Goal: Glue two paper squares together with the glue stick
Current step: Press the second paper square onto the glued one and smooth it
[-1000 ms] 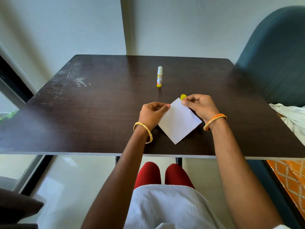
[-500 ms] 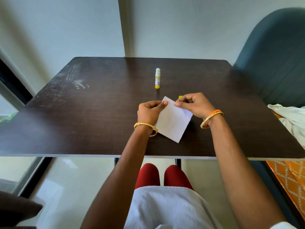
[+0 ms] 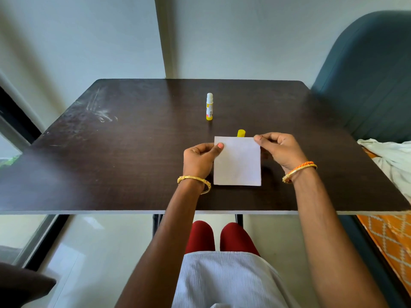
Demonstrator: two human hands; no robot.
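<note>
A white paper square (image 3: 237, 162) is held over the near middle of the dark table (image 3: 124, 156), its edges now parallel to the table's front edge. My left hand (image 3: 200, 160) pinches its upper left corner. My right hand (image 3: 281, 150) pinches its upper right corner. I cannot tell whether one sheet or two lie together. The glue stick (image 3: 209, 106) stands upright and uncapped, farther back on the table. Its yellow cap (image 3: 241, 133) peeks out just behind the paper's top edge.
A teal chair back (image 3: 364, 74) rises at the right. Beside it lie a white cloth (image 3: 391, 156) and an orange patterned fabric (image 3: 391, 245). The table's front edge runs just below my wrists. A wall stands behind the table.
The paper has been turned from a diamond tilt to lie square with the table edge. Both hands shifted with it, keeping hold of the top corners.
</note>
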